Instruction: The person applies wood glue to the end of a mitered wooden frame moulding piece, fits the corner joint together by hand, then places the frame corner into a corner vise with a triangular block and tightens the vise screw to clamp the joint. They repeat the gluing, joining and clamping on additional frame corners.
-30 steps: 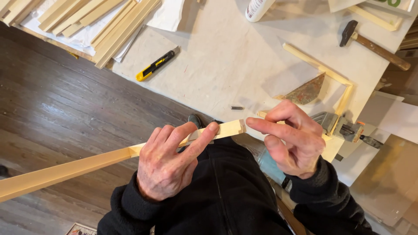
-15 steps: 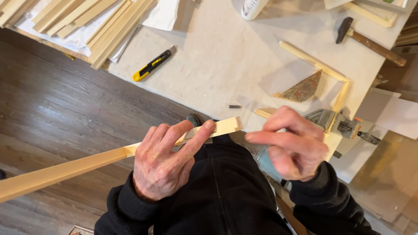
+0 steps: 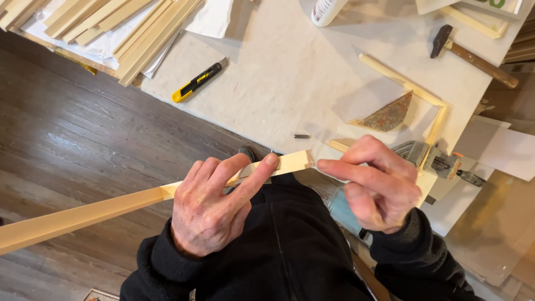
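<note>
My left hand (image 3: 214, 209) grips a long pale wooden strip (image 3: 89, 214) that runs from the lower left edge up to a mitred end (image 3: 295, 161) in front of my body. The index finger lies stretched along the top of the strip. My right hand (image 3: 376, 184) hovers just right of that cut end, its forefinger pointing at the end and almost touching it, the other fingers curled with nothing in them. Black sleeves cover both wrists.
A white worktable (image 3: 290, 72) carries a yellow utility knife (image 3: 198, 82), a hammer (image 3: 473, 56), a glue bottle (image 3: 329, 10), an L-shaped wooden frame corner (image 3: 423, 97) in a metal clamp (image 3: 440, 161), and a triangular piece (image 3: 387, 114). Stacked wooden strips (image 3: 128, 28) lie top left. Dark wood floor on the left.
My right hand has let go of the strip's end and drawn back to the right, with the forefinger now pointing at the cut end. The left hand keeps its grip.
</note>
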